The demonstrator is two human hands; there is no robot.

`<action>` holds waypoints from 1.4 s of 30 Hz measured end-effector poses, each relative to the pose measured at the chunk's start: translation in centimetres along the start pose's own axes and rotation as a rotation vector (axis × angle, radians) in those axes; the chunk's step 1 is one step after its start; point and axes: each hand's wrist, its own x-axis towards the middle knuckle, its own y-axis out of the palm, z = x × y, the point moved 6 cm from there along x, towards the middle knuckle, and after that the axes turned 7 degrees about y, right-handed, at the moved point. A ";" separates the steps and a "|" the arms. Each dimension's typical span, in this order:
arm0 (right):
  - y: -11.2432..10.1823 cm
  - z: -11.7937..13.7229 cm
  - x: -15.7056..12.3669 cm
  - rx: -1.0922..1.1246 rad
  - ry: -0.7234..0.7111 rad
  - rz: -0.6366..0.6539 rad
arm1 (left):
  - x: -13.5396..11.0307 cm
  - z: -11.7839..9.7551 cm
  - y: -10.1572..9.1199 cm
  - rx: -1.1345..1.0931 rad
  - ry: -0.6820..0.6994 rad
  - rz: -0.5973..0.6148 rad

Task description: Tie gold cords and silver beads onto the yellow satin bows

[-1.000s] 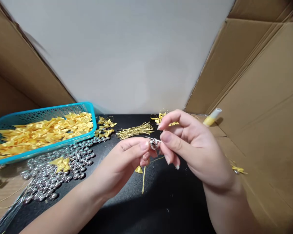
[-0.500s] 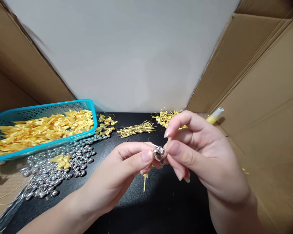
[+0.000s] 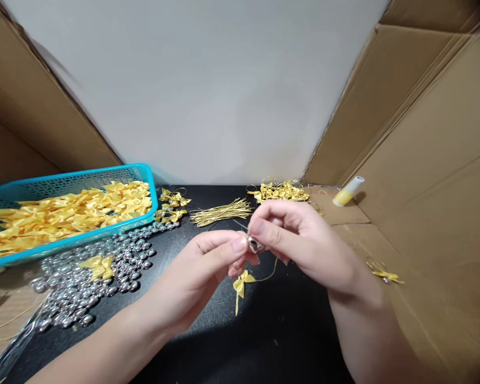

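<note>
Between my two hands is a small shiny silver bell [image 3: 255, 245], partly covered by fingers. My left hand [image 3: 208, 261] is closed, its thumb and fingertips pinching the bell's left side. From the right, my right hand [image 3: 292, 234] is closed over the bell's upper part, thumb against index finger. A thin strand shows by its fingertips, but its full run is hidden. Just below the hands is a yellow ribbon bow [image 3: 242, 284], with a gold cord [image 3: 269, 276] curving from it up towards my right hand. Whether the bow is joined to the bell cannot be made out.
A turquoise basket [image 3: 153, 197] of yellow bows stands at left. Before it spread many silver bells [image 3: 116, 266] with one bow on top. Gold cords [image 3: 222, 212] lie at the back, beside finished-looking bows [image 3: 282, 192]. A yellow-white tube [image 3: 348, 192] stands right, near cardboard walls [image 3: 424, 106].
My right hand has moved left and its thumb and index finger have closed over the top of the bell. The bow and cord beneath show more fully. My left hand stays nearly in place.
</note>
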 end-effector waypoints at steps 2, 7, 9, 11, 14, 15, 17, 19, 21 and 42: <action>0.2 -0.3 0.6 0.055 0.000 0.068 | 0.2 0.3 -0.3 -0.010 -0.014 -0.012; 0.1 -1.2 1.7 0.099 0.024 0.100 | 0.8 1.0 -1.2 -0.031 -0.046 -0.026; -0.1 -1.6 2.0 0.089 0.039 0.106 | 1.1 1.3 -1.6 -0.025 -0.056 -0.037; -0.2 -2.0 2.3 0.061 0.047 0.098 | 1.3 1.5 -2.1 -0.001 -0.052 -0.067; -0.1 -2.4 2.8 0.000 0.000 0.063 | 1.8 1.5 -2.7 0.043 0.006 -0.126; -0.1 -2.5 3.0 -0.021 -0.019 0.043 | 2.0 1.4 -3.0 0.058 0.040 -0.146; 0.0 -2.7 3.3 -0.066 -0.060 -0.010 | 2.3 1.2 -3.5 0.096 0.122 -0.191; -0.2 -2.7 3.5 -0.113 -0.109 -0.085 | 2.6 0.9 -4.1 0.192 0.215 -0.227; -0.8 -2.4 3.4 -0.109 -0.177 -0.166 | 2.8 0.8 -4.4 0.386 0.298 -0.225; -7.1 2.4 -0.4 0.067 -0.367 -0.500 | 4.6 8.5 -3.5 1.092 0.219 0.392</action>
